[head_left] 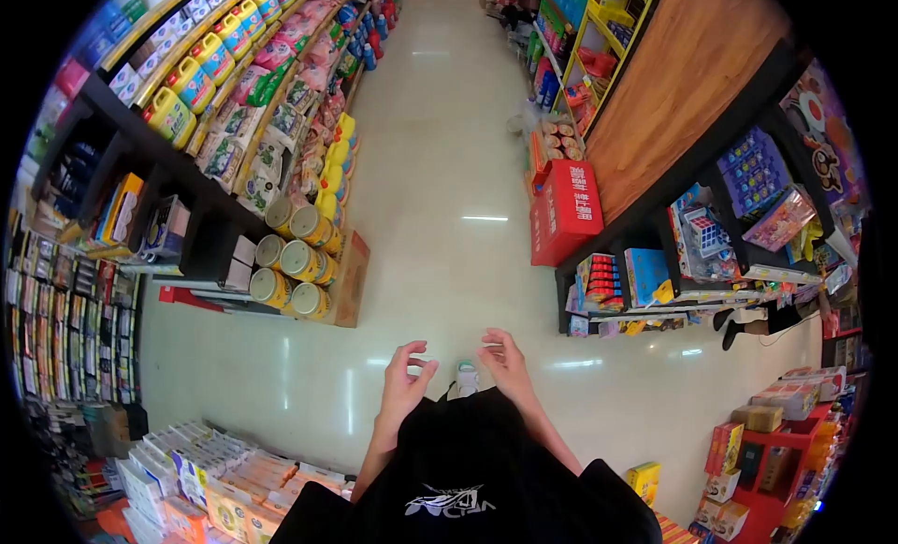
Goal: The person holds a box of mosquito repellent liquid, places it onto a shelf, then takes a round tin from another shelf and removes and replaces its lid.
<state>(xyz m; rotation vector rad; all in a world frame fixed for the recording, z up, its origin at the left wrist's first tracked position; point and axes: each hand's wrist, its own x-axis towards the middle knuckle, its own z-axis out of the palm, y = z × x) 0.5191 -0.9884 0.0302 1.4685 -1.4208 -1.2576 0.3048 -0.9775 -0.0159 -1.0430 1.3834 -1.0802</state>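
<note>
Both of my hands are held up in front of my black shirt [468,478], over the pale tiled floor [440,160]. My left hand [405,380] has its fingers curved and apart from the thumb, with nothing in it. Opposite it, my right hand [506,362] is also empty, fingers loosely bent and spread. A gap separates the two hands, and a light-coloured shoe [467,377] shows between them below. Neither hand touches any goods.
Left of the aisle, yellow-labelled tins [301,261] stand by shelves of yellow detergent bottles [192,84]. A red carton [567,212] sits at the right shelf's end. Stacked tissue packs [234,507] lie lower left; a red display stand [776,450] is lower right. Another person's legs [762,321] show at right.
</note>
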